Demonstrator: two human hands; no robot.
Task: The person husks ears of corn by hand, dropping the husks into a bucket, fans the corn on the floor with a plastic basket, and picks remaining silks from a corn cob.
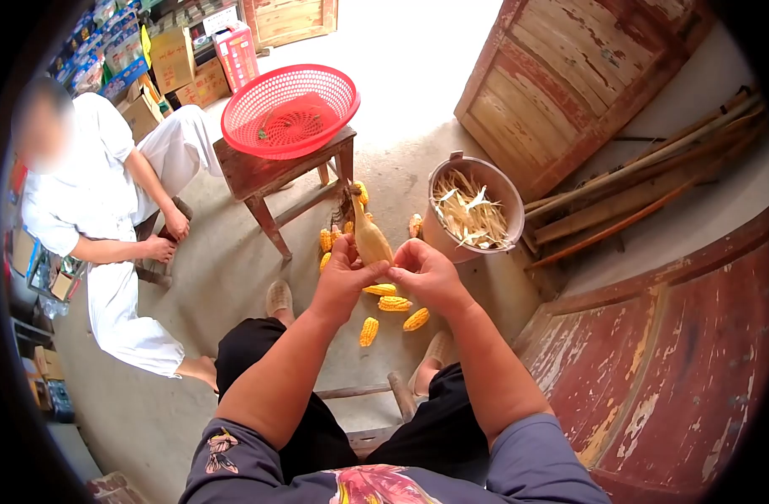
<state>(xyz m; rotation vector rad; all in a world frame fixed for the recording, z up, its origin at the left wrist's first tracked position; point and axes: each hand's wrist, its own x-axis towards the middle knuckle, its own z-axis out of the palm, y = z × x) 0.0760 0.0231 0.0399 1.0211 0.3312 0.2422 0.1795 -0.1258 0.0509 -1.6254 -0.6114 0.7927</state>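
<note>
An ear of corn (372,238), wrapped in dry tan husk, is held up in front of me with its stalk end pointing away. My left hand (341,275) is closed round the lower left side of it. At its near end, the thumb and fingers of my right hand (431,270) pinch the husk. Below my hands, several bare yellow corn cobs (394,303) lie on the floor. More husked yellow corn (326,240) lies past my left hand, partly hidden by it.
A bucket (512,197) of stripped husks (467,210) stands at the right. Ahead, a red plastic basket (351,88) rests on a wooden stool (233,172). Another person (99,193) sits at the left. Wooden poles (645,168) lean by the right wall.
</note>
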